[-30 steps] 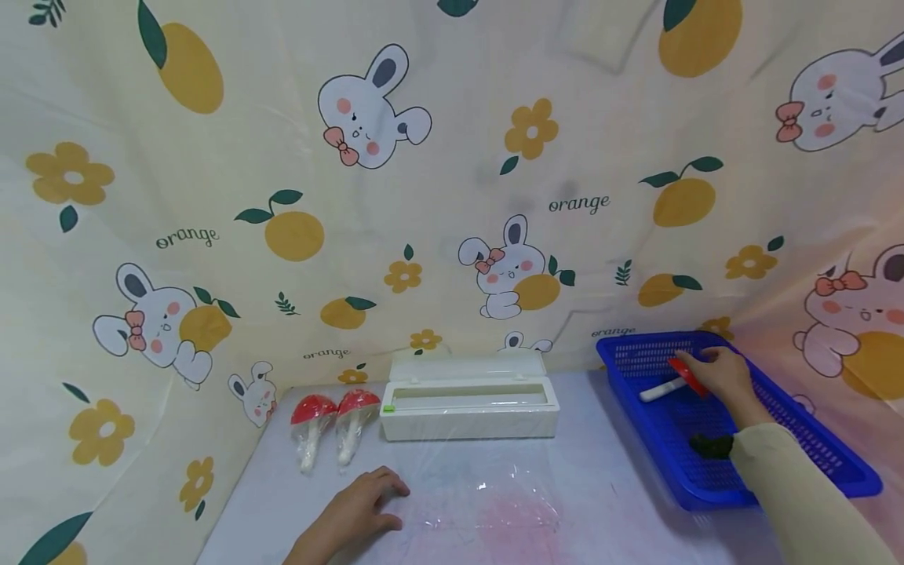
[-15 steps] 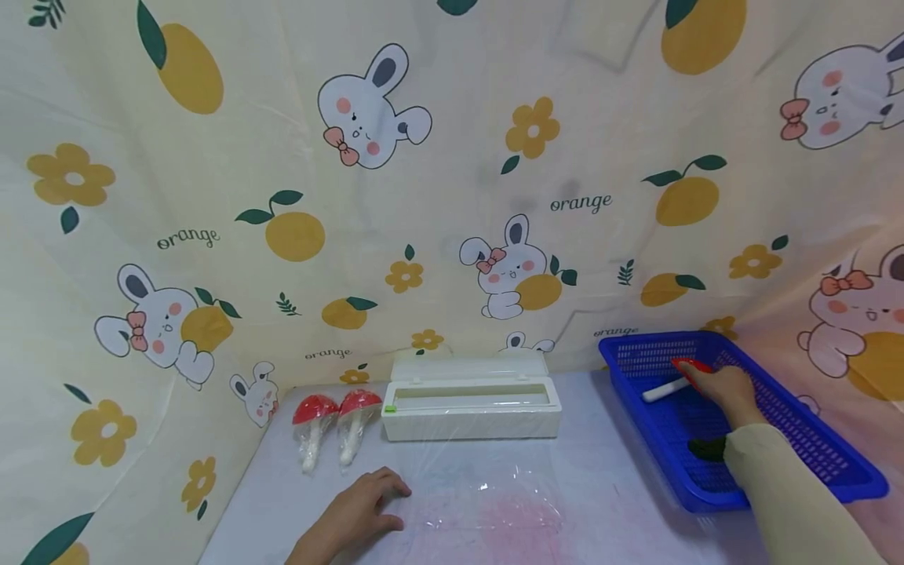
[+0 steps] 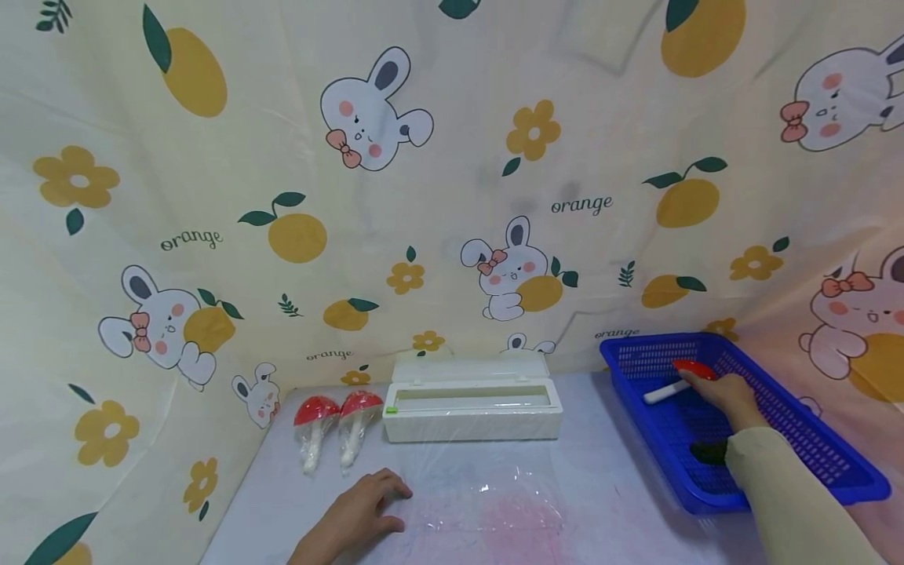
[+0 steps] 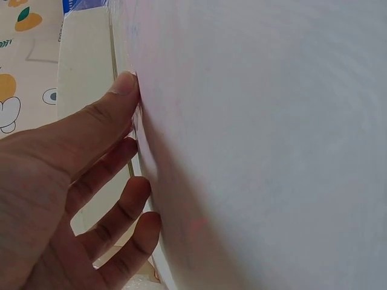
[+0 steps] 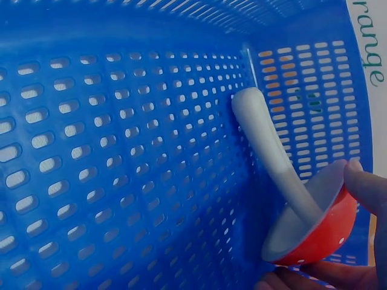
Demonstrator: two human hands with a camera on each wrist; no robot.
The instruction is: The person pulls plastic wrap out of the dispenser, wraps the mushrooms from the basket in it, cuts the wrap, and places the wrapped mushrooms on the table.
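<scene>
In the head view my right hand (image 3: 730,396) reaches into a blue plastic basket (image 3: 639,424) at the right. It grips a toy mushroom (image 5: 329,232) by its red, white-dotted cap; in the right wrist view the thumb lies on the cap's edge and fingers pass beneath. The white stalk points away from the hand, over the basket floor. My left hand (image 3: 353,506) rests at the left side of a sheet of clear cling film (image 3: 487,506) on the table, fingers loosely bent and holding nothing. Its fingertips (image 4: 145,226) touch the surface.
A white cling film dispenser (image 3: 472,425) stands behind the sheet, lid raised. Left of it lie two film-wrapped red-capped toy mushrooms (image 3: 315,410). A dark green object (image 3: 708,452) sits in the basket near my right sleeve. A patterned cloth (image 3: 438,173) hangs behind the table.
My right hand has shifted its hold on the mushroom's cap, which has turned slightly in the basket. The left hand stays in place.
</scene>
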